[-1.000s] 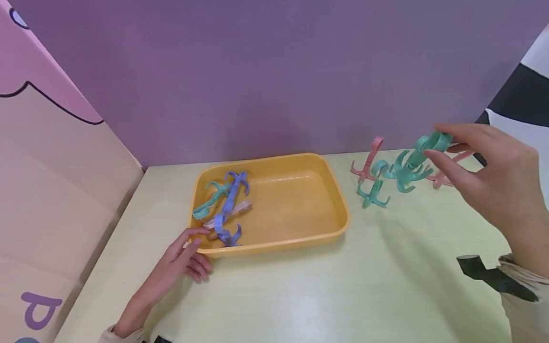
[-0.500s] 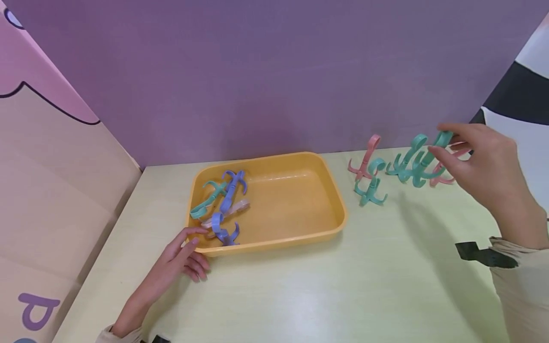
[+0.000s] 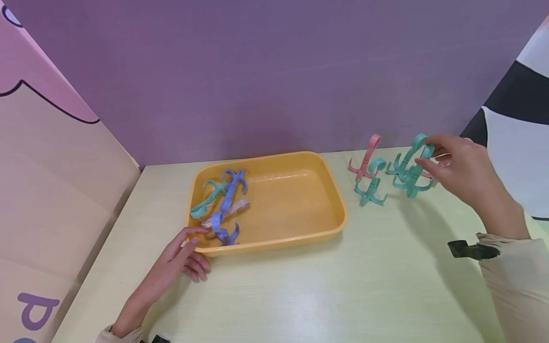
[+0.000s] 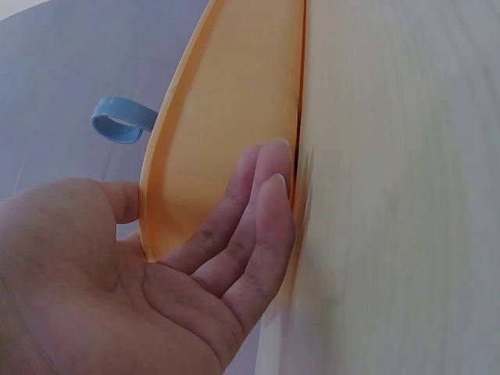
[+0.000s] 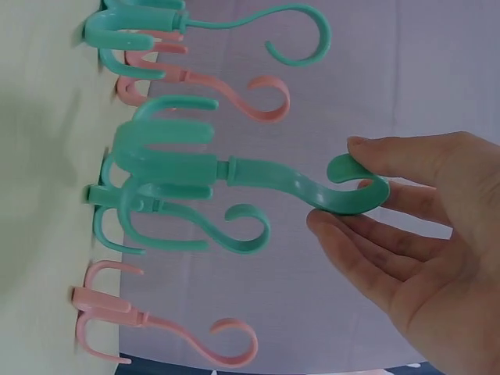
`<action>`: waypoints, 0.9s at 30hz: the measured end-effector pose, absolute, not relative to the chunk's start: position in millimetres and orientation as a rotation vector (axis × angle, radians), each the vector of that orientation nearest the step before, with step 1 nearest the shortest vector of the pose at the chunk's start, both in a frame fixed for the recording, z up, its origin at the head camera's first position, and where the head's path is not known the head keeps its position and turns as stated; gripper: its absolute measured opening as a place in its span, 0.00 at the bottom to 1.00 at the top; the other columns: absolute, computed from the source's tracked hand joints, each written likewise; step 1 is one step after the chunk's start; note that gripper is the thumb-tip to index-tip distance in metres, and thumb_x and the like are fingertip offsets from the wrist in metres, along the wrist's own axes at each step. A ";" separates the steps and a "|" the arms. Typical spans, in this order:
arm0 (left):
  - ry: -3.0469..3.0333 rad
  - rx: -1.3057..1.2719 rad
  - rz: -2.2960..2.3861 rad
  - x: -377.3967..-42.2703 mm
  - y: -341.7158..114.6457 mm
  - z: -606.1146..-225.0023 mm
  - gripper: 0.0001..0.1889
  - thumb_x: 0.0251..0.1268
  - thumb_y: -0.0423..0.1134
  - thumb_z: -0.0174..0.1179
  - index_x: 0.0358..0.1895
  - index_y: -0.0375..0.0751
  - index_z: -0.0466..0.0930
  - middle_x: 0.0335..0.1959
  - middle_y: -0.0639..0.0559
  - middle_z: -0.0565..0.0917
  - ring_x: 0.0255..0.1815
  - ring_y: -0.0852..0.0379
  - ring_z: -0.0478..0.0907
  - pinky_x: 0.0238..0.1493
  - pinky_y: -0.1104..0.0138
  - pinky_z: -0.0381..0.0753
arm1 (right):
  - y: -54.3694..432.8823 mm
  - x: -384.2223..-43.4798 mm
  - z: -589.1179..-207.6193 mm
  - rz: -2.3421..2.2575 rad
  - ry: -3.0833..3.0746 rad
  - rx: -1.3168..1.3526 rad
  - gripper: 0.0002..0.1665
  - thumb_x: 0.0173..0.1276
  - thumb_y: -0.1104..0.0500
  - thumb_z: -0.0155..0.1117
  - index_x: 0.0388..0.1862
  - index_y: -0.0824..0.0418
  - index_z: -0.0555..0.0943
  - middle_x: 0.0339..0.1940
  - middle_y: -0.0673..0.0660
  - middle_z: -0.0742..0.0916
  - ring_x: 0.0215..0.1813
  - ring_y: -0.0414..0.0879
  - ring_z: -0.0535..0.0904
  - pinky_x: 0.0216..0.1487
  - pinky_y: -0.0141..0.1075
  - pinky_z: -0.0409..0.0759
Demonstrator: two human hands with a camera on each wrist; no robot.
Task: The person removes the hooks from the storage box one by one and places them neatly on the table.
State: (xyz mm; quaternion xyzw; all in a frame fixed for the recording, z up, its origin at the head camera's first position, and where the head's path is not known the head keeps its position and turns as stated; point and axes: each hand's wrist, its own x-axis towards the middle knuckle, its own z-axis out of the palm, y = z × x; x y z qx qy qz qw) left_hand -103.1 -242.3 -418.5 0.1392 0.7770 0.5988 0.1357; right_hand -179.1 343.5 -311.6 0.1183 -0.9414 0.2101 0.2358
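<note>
My right hand [image 3: 463,174] pinches a green claw hook [image 3: 413,180] by its curved top between thumb and fingers. The hook hangs upright, claws down, low at the table's right side. In the right wrist view the held hook [image 5: 266,181] overlaps a standing green one [image 5: 187,211]. My left hand [image 3: 180,257] grips the near left corner of a yellow tray [image 3: 296,238], index finger over the rim, the other fingers along its outer wall [image 4: 211,156]. Inside the tray lie a green hook [image 3: 210,202], two blue hooks [image 3: 231,190] and a pale pink one [image 3: 238,208].
Right of the tray stand a pink hook [image 3: 368,157] and two green hooks [image 3: 370,190] on the pale table [image 3: 274,295]. Another pink hook [image 5: 109,305] is partly hidden by my right hand in the head view. A purple panel [image 3: 266,81] rises behind the table.
My right hand has carried the green hook slightly right, then left and down, beside the standing hooks. My left hand stays on the tray's corner.
</note>
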 end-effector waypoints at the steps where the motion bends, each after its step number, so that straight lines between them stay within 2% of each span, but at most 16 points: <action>1: 2.251 0.402 1.735 -103.1 -242.3 -418.2 0.21 0.84 0.49 0.38 0.70 0.43 0.60 0.32 0.31 0.84 0.27 0.37 0.85 0.28 0.53 0.86 | 343.6 -180.2 -312.6 0.582 -2.592 0.325 0.20 0.66 0.60 0.71 0.53 0.68 0.80 0.41 0.68 0.87 0.37 0.58 0.84 0.43 0.32 0.69; 2: 2.252 0.400 1.735 -103.2 -242.3 -418.1 0.22 0.84 0.49 0.38 0.70 0.43 0.60 0.32 0.32 0.85 0.27 0.37 0.85 0.28 0.53 0.86 | 343.5 -181.1 -313.6 0.590 -2.600 0.321 0.20 0.66 0.60 0.71 0.53 0.68 0.80 0.40 0.69 0.87 0.38 0.64 0.83 0.44 0.36 0.68; 3: 2.251 0.397 1.735 -103.2 -242.3 -418.1 0.21 0.84 0.49 0.38 0.70 0.44 0.60 0.32 0.32 0.85 0.27 0.37 0.85 0.28 0.53 0.86 | 343.3 -181.9 -314.4 0.594 -2.604 0.315 0.20 0.65 0.60 0.71 0.53 0.68 0.80 0.40 0.69 0.87 0.38 0.65 0.84 0.44 0.38 0.67; 6: 2.247 0.398 1.736 -103.2 -242.4 -418.6 0.22 0.84 0.49 0.38 0.70 0.43 0.60 0.33 0.32 0.85 0.27 0.38 0.85 0.28 0.53 0.86 | 344.0 -183.3 -316.4 0.599 -2.631 0.295 0.20 0.65 0.61 0.72 0.53 0.68 0.79 0.40 0.69 0.87 0.38 0.65 0.84 0.43 0.34 0.69; 8: 2.245 0.403 1.734 -103.2 -242.4 -419.0 0.22 0.84 0.49 0.38 0.71 0.43 0.60 0.33 0.31 0.85 0.27 0.38 0.85 0.28 0.53 0.86 | 344.8 -183.6 -317.4 0.591 -2.654 0.274 0.21 0.64 0.61 0.72 0.53 0.69 0.78 0.40 0.70 0.86 0.40 0.65 0.83 0.42 0.36 0.74; 10: 2.246 0.408 1.733 -103.1 -242.4 -419.2 0.22 0.84 0.49 0.38 0.71 0.42 0.60 0.33 0.31 0.84 0.27 0.38 0.85 0.28 0.53 0.86 | 346.1 -184.1 -318.2 0.583 -2.677 0.262 0.23 0.64 0.61 0.71 0.54 0.71 0.77 0.40 0.72 0.86 0.41 0.66 0.83 0.42 0.45 0.79; 13: 2.253 0.402 1.731 -102.5 -242.6 -419.2 0.22 0.84 0.50 0.38 0.70 0.43 0.60 0.32 0.31 0.84 0.27 0.38 0.85 0.28 0.53 0.86 | 348.0 -185.8 -319.7 0.563 -2.694 0.237 0.24 0.65 0.60 0.70 0.54 0.73 0.76 0.39 0.73 0.85 0.42 0.67 0.82 0.43 0.61 0.76; 18: 2.255 0.382 1.727 -99.9 -243.0 -419.9 0.22 0.84 0.50 0.38 0.70 0.42 0.60 0.33 0.32 0.84 0.27 0.38 0.85 0.28 0.53 0.86 | 352.5 -191.3 -324.5 0.552 -2.741 0.209 0.25 0.66 0.59 0.69 0.54 0.75 0.75 0.38 0.74 0.84 0.40 0.67 0.81 0.40 0.62 0.76; 22: 2.254 0.387 1.722 -99.4 -242.4 -420.2 0.22 0.84 0.50 0.38 0.70 0.42 0.59 0.33 0.31 0.84 0.27 0.38 0.85 0.29 0.53 0.86 | 356.9 -192.1 -327.5 0.549 -2.796 0.171 0.26 0.66 0.58 0.68 0.54 0.76 0.73 0.34 0.71 0.84 0.36 0.64 0.80 0.37 0.61 0.74; 27: 2.259 0.394 1.718 -101.3 -241.3 -418.4 0.23 0.84 0.50 0.38 0.70 0.42 0.60 0.33 0.32 0.84 0.27 0.38 0.85 0.28 0.53 0.86 | 360.4 -189.4 -328.1 0.556 -2.779 0.159 0.26 0.66 0.58 0.69 0.54 0.76 0.72 0.29 0.67 0.86 0.36 0.66 0.81 0.38 0.61 0.74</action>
